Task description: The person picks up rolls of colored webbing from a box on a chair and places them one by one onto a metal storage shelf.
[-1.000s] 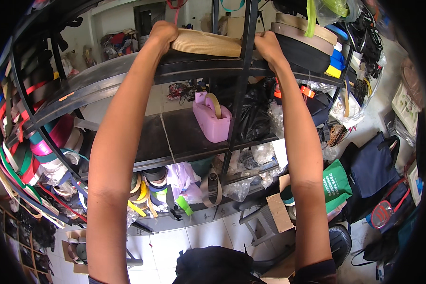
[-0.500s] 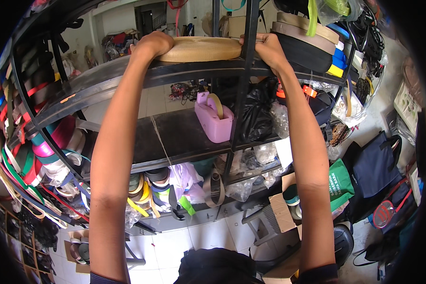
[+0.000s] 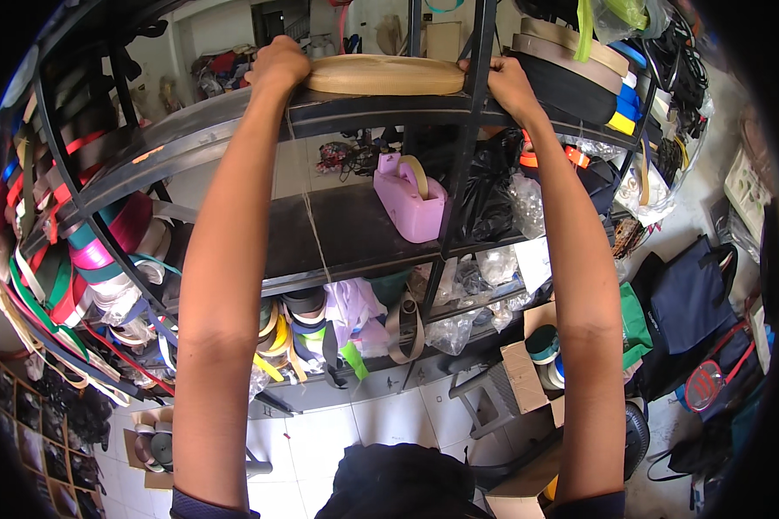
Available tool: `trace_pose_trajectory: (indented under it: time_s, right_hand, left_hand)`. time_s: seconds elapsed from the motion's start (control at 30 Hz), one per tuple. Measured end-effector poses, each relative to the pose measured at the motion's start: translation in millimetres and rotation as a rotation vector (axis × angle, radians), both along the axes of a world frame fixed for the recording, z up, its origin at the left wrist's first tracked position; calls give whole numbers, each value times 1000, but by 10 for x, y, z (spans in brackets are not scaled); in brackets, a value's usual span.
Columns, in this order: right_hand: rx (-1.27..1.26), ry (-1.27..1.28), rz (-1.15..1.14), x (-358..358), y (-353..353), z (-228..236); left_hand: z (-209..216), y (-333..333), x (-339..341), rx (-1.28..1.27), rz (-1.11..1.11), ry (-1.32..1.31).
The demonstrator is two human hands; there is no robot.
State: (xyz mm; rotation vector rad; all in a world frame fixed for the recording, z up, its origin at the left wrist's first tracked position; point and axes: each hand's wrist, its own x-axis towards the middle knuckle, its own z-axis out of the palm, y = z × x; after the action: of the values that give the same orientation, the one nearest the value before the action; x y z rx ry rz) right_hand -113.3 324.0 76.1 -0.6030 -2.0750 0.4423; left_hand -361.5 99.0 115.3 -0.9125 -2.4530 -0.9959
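Head cam: we've got a black rack (image 3: 363,112), a tan strap roll (image 3: 385,76) between our left grip (image 3: 281,65) and right grip (image 3: 509,85); left's closed on one end, rack partly hides right, can't tell its hold. Purple tape dispenser (image 3: 415,214) below, between both.

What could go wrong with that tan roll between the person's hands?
The tan roll looks close to the front edge of the upper shelf, so it might drop if the left hand lost its grip. A black post stands between the two hands, so the roll could catch on it. The right hand is near the stacked rolls and might bump them.
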Motion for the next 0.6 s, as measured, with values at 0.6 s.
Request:
trace_pose_trajectory:
  time_s: [0.6]
  right_hand:
    - [383,750,-238,311,-1207,-852]
  left_hand:
    - [-635,-635,1312,548,-355,790]
